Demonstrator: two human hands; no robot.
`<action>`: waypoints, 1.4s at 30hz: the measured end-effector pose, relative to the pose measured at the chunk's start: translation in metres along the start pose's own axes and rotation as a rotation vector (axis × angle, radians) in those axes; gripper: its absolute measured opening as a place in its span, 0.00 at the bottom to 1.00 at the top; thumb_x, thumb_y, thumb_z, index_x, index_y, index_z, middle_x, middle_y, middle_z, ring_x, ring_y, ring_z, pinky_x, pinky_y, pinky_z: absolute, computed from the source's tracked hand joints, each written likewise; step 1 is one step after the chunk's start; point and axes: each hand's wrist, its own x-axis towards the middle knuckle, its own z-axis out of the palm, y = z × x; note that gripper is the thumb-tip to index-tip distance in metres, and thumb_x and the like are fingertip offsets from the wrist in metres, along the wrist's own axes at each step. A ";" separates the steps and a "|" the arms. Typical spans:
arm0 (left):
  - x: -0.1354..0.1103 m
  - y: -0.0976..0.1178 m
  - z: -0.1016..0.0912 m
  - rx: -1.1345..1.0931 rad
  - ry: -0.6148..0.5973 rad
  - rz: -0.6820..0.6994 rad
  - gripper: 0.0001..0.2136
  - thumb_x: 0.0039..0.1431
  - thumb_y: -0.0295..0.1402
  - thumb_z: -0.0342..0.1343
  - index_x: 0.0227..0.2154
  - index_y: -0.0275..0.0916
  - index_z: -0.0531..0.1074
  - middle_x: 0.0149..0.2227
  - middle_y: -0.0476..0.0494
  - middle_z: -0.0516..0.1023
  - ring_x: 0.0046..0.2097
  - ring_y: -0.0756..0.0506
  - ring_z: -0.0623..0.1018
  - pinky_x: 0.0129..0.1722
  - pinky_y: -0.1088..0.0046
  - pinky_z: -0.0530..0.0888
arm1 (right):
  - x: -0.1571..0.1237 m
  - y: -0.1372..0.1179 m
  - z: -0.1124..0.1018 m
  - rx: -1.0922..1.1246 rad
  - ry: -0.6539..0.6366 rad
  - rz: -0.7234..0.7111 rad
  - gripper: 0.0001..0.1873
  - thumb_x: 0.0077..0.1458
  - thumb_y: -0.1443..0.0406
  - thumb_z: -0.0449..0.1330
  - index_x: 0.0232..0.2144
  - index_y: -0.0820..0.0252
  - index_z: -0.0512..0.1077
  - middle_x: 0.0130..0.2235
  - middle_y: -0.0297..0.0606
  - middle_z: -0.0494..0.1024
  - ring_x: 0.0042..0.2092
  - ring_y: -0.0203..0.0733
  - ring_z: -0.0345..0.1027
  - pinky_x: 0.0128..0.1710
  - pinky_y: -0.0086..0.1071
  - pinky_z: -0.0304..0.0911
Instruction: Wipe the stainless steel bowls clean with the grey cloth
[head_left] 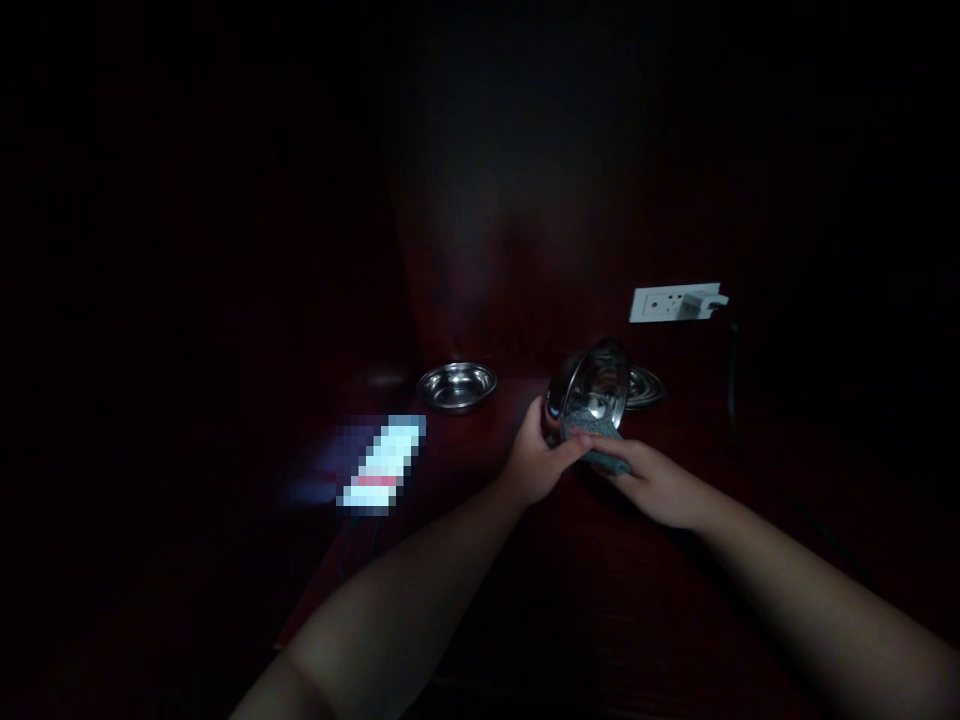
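My left hand [541,458] grips a shiny steel bowl [559,395] by its near left side, with the thumb at the rim. The bowl is tilted up on edge, its hollow turned to the right. A grey-green cloth [591,425] lies against the inside and lower rim of the bowl. My right hand [651,480] is closed on this cloth, its fingertips near my left thumb; some of its fingers are hidden. Behind the held bowl, a second round steel piece [646,388] shows in part. Another steel bowl [457,388] stands upright to the left.
A lit, blurred-out screen [386,465] lies at the left of the dark red table [480,590], with a thin cable below it. On the back wall, a white socket plate [675,302] holds a plug, and its dark cord [733,380] hangs down at the right.
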 end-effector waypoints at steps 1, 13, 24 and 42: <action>-0.001 0.002 0.000 0.012 -0.029 -0.010 0.30 0.45 0.38 0.65 0.51 0.39 0.62 0.49 0.39 0.72 0.51 0.41 0.72 0.52 0.61 0.67 | 0.000 0.000 0.000 0.056 0.017 0.003 0.20 0.57 0.64 0.53 0.52 0.55 0.70 0.54 0.41 0.72 0.57 0.49 0.64 0.60 0.50 0.54; -0.004 -0.003 0.006 0.084 0.050 -0.054 0.21 0.54 0.46 0.55 0.45 0.35 0.66 0.44 0.38 0.74 0.46 0.42 0.73 0.49 0.64 0.68 | -0.002 -0.007 -0.004 0.153 -0.119 0.095 0.21 0.60 0.56 0.52 0.52 0.58 0.70 0.50 0.43 0.75 0.49 0.47 0.70 0.56 0.47 0.60; 0.000 -0.012 -0.001 0.027 0.042 -0.103 0.16 0.55 0.41 0.56 0.41 0.35 0.67 0.41 0.41 0.75 0.43 0.45 0.74 0.47 0.66 0.69 | -0.004 0.010 -0.002 -0.354 -0.217 0.134 0.27 0.52 0.73 0.50 0.54 0.62 0.68 0.59 0.42 0.67 0.62 0.46 0.56 0.63 0.45 0.48; -0.004 0.006 0.006 -0.066 -0.012 -0.310 0.21 0.47 0.29 0.57 0.47 0.39 0.66 0.40 0.43 0.76 0.42 0.43 0.76 0.43 0.61 0.73 | -0.001 0.016 -0.009 -0.695 0.091 0.138 0.30 0.51 0.72 0.51 0.58 0.74 0.60 0.63 0.56 0.55 0.65 0.52 0.45 0.64 0.50 0.44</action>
